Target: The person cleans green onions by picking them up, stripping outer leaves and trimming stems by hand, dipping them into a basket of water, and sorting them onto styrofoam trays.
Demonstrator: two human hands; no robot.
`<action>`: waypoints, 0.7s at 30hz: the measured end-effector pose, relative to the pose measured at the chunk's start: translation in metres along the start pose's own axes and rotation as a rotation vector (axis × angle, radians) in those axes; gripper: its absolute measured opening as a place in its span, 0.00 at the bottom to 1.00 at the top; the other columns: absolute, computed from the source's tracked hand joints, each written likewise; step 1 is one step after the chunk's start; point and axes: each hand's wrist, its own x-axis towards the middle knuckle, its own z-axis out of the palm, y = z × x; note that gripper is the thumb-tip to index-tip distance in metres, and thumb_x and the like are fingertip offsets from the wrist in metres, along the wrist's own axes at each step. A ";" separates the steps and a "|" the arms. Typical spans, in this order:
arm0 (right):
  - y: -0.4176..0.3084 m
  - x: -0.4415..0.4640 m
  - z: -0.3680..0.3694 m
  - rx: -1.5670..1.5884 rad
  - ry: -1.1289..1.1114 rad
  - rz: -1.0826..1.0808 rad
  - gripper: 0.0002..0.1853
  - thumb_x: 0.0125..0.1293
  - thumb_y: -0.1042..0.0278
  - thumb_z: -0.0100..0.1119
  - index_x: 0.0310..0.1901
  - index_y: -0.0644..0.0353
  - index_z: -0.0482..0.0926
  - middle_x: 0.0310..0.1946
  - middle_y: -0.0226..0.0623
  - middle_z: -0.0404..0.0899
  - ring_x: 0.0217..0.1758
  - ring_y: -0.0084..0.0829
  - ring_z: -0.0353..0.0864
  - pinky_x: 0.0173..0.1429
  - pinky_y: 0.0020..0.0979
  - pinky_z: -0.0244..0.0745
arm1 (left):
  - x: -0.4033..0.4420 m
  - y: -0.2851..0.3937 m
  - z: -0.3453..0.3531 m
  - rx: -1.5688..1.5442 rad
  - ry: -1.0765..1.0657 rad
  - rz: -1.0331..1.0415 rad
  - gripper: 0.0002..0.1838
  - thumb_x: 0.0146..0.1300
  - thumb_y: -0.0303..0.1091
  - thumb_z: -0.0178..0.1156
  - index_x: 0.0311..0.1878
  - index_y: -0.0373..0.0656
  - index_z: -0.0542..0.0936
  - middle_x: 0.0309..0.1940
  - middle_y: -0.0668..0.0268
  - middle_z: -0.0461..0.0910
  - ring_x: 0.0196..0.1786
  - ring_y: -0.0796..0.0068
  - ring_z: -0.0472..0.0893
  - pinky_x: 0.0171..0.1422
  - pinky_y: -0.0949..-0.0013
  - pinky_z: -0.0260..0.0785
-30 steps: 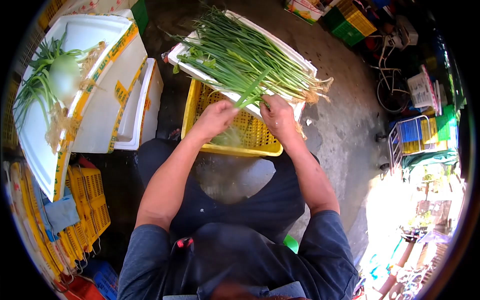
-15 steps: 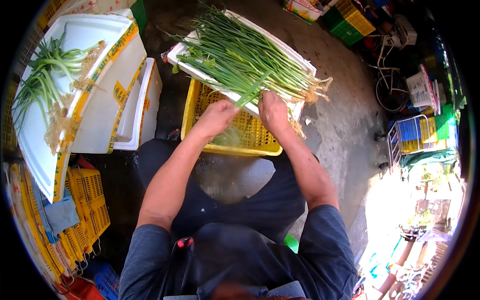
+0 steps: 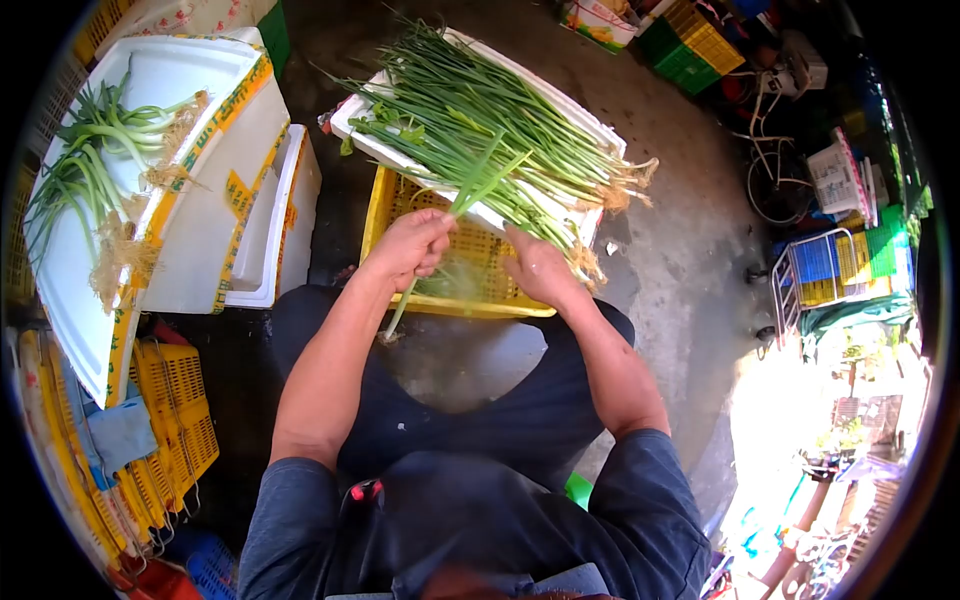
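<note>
My left hand [image 3: 412, 245] is closed around a green onion [image 3: 478, 190], its leaves pointing up to the right and its rooted white end hanging below my fist. To the right, my right hand [image 3: 540, 270] has thumb and forefinger apart and holds nothing I can see, close to the lower edge of the green onion pile [image 3: 490, 125]. That pile lies on a white foam tray [image 3: 585, 115], roots toward the right. Beneath both hands stands a yellow plastic basket [image 3: 378, 215] with some blurred, pale green scraps in it.
A white foam lid [image 3: 215, 65] at the left carries more rooted green stalks [image 3: 95, 150], above foam boxes [image 3: 275, 230]. Yellow crates [image 3: 180, 400] stand at lower left. A wheeled cart [image 3: 820, 270] is at the right, and green and yellow crates [image 3: 690, 45] are at the back.
My left hand has drawn the green onion slightly left, and its rooted end now hangs below the fist. My right hand has come down and its fingers have parted.
</note>
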 end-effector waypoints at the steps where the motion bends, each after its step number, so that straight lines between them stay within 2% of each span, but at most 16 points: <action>1: 0.004 0.003 -0.003 0.052 0.138 -0.023 0.18 0.66 0.68 0.62 0.55 0.66 0.79 0.45 0.56 0.82 0.44 0.53 0.83 0.50 0.43 0.78 | 0.000 -0.001 -0.003 -0.002 -0.010 -0.006 0.08 0.76 0.41 0.56 0.43 0.47 0.73 0.21 0.77 0.66 0.16 0.88 0.57 0.19 0.78 0.47; 3: 0.014 0.015 -0.012 0.151 0.419 -0.062 0.16 0.67 0.71 0.61 0.55 0.66 0.78 0.46 0.56 0.82 0.46 0.52 0.83 0.49 0.42 0.78 | 0.000 -0.001 -0.003 0.007 -0.023 -0.029 0.10 0.76 0.42 0.56 0.42 0.48 0.73 0.21 0.77 0.66 0.16 0.87 0.58 0.19 0.78 0.48; 4: 0.011 0.020 -0.024 0.110 0.537 -0.159 0.16 0.65 0.77 0.56 0.54 0.62 0.79 0.53 0.54 0.80 0.44 0.54 0.83 0.45 0.46 0.80 | 0.001 0.000 -0.002 0.018 -0.025 -0.042 0.11 0.75 0.43 0.57 0.41 0.47 0.74 0.21 0.76 0.66 0.16 0.86 0.58 0.19 0.78 0.49; 7: -0.003 0.034 -0.047 0.047 0.619 -0.269 0.16 0.64 0.78 0.57 0.54 0.62 0.79 0.53 0.50 0.80 0.42 0.55 0.83 0.45 0.46 0.80 | 0.002 0.000 0.001 0.043 -0.066 -0.063 0.12 0.75 0.45 0.58 0.41 0.47 0.74 0.20 0.76 0.66 0.16 0.86 0.59 0.19 0.78 0.49; 8: -0.006 0.036 -0.051 0.018 0.534 -0.257 0.11 0.68 0.77 0.57 0.51 0.63 0.79 0.50 0.47 0.79 0.46 0.52 0.82 0.48 0.42 0.78 | 0.002 -0.001 0.001 0.048 -0.081 -0.065 0.12 0.75 0.45 0.57 0.41 0.46 0.74 0.20 0.76 0.66 0.16 0.86 0.59 0.19 0.78 0.49; 11: 0.022 0.050 -0.042 -0.100 0.440 -0.403 0.11 0.68 0.76 0.58 0.51 0.61 0.79 0.46 0.47 0.79 0.45 0.52 0.81 0.46 0.45 0.78 | -0.002 0.002 -0.001 0.040 -0.100 -0.078 0.13 0.75 0.45 0.57 0.41 0.46 0.74 0.20 0.77 0.66 0.16 0.86 0.59 0.19 0.78 0.49; 12: 0.025 0.048 -0.041 -0.148 0.344 -0.338 0.15 0.59 0.80 0.53 0.49 0.64 0.78 0.40 0.50 0.78 0.44 0.51 0.79 0.44 0.46 0.76 | -0.002 0.004 -0.002 0.047 -0.098 -0.074 0.12 0.75 0.45 0.57 0.41 0.46 0.74 0.21 0.77 0.66 0.17 0.86 0.59 0.19 0.78 0.49; 15: 0.032 0.045 -0.029 -0.120 0.407 -0.373 0.09 0.59 0.79 0.54 0.42 0.64 0.77 0.33 0.49 0.74 0.39 0.51 0.77 0.41 0.47 0.74 | -0.004 0.003 -0.004 0.066 -0.086 -0.078 0.12 0.76 0.44 0.57 0.41 0.46 0.74 0.21 0.77 0.67 0.17 0.87 0.59 0.19 0.79 0.49; 16: 0.030 0.045 -0.026 -0.072 0.431 -0.334 0.04 0.63 0.77 0.54 0.39 0.64 0.75 0.34 0.53 0.75 0.40 0.55 0.77 0.42 0.50 0.74 | -0.002 0.004 -0.003 0.084 -0.083 -0.088 0.12 0.76 0.44 0.56 0.41 0.46 0.74 0.21 0.77 0.67 0.17 0.87 0.59 0.19 0.79 0.49; 17: 0.029 0.045 -0.022 -0.036 0.444 -0.272 0.03 0.64 0.76 0.53 0.39 0.65 0.75 0.34 0.54 0.75 0.40 0.56 0.77 0.43 0.51 0.73 | 0.000 0.004 0.000 0.103 -0.082 -0.100 0.12 0.76 0.44 0.56 0.41 0.46 0.74 0.21 0.77 0.68 0.17 0.87 0.59 0.19 0.79 0.49; 21: 0.027 0.055 -0.006 0.173 0.472 -0.072 0.07 0.70 0.72 0.51 0.39 0.67 0.76 0.33 0.61 0.76 0.39 0.63 0.76 0.44 0.55 0.70 | 0.006 0.001 0.005 0.162 -0.049 -0.081 0.11 0.75 0.43 0.56 0.41 0.46 0.74 0.22 0.77 0.68 0.17 0.87 0.58 0.20 0.78 0.48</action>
